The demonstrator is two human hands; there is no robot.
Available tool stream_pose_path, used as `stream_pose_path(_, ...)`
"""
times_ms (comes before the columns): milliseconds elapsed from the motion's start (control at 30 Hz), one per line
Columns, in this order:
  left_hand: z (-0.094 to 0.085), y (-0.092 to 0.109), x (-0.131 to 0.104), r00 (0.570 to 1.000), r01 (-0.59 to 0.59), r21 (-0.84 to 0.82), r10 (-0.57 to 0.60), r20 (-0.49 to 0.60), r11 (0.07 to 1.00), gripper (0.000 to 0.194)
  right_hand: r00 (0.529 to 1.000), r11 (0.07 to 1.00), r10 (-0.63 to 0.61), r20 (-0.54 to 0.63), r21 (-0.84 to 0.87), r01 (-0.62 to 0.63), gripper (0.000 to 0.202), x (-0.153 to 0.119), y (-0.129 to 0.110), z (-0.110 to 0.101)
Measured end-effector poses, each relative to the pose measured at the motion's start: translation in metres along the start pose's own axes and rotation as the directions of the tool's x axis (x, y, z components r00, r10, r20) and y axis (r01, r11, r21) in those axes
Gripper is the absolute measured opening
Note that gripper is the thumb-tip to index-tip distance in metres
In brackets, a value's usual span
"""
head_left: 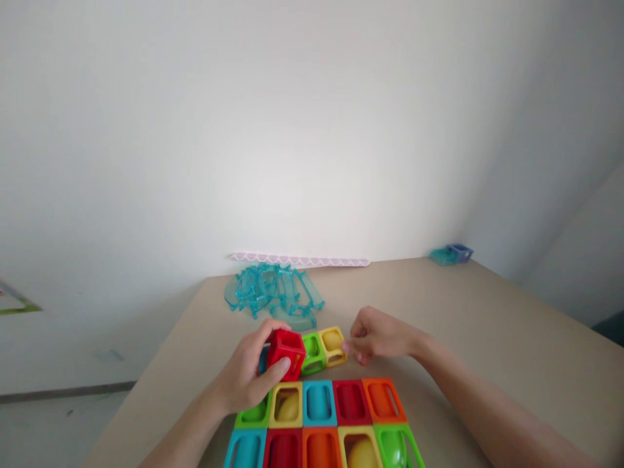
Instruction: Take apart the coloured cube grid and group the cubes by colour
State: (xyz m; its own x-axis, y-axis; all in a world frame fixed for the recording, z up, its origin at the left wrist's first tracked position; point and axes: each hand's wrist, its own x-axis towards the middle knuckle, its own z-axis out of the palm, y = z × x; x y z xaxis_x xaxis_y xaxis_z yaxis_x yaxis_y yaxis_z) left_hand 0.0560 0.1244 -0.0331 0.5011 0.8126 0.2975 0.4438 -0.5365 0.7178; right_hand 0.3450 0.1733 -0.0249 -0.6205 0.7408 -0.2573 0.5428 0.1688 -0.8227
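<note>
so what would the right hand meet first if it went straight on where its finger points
The yellow block just to the left of the right hand. The fingertip looks right at its side, perhaps touching already; depth is hard to judge here.

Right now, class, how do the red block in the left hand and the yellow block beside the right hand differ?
The red block is gripped by the left hand, while the yellow block sits ungripped beside the right hand. The yellow block shows a rounded form inside; none is plain in the red block. Both are boxy, with openings in their sides.
</note>
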Motion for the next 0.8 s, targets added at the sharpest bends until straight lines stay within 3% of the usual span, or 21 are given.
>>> stream_pose_path(67, 0.0, 0.001, 0.001, 1.0, 0.005, 0.018, -0.005, -0.01, 1.0, 0.03, 1.0, 0.991, -0.009, -0.006, -0.13, 0.008, 0.039, -0.007, -0.009, 0.0)
stream_pose_path(233, 0.002, 0.002, 0.001, 1.0, 0.014, 0.026, -0.014, -0.028, 1.0, 0.03, 0.977, 0.94, -0.004, 0.211, -0.333, 0.076, 0.04, -0.018, -0.025, 0.011)
stream_pose_path(367, 0.002, 0.002, 0.002, 0.999, 0.02, 0.022, -0.02, -0.029, 1.0, 0.03, 0.981, 0.906, -0.017, 0.194, -0.411, 0.097, 0.043, -0.015, -0.026, 0.019)
stream_pose_path(667, 0.001, 0.005, 0.002, 1.0, 0.01, 0.011, -0.01, -0.008, 1.0, 0.031, 0.973, 0.902, -0.03, 0.228, -0.413, 0.124, 0.043, -0.015, -0.032, 0.018)
stream_pose_path(800, 0.003, 0.0, 0.001, 1.0, -0.007, 0.013, 0.008, -0.031, 1.0, 0.031, 0.982, 0.884, -0.044, 0.181, -0.451, 0.123, 0.04, -0.017, -0.035, 0.021)
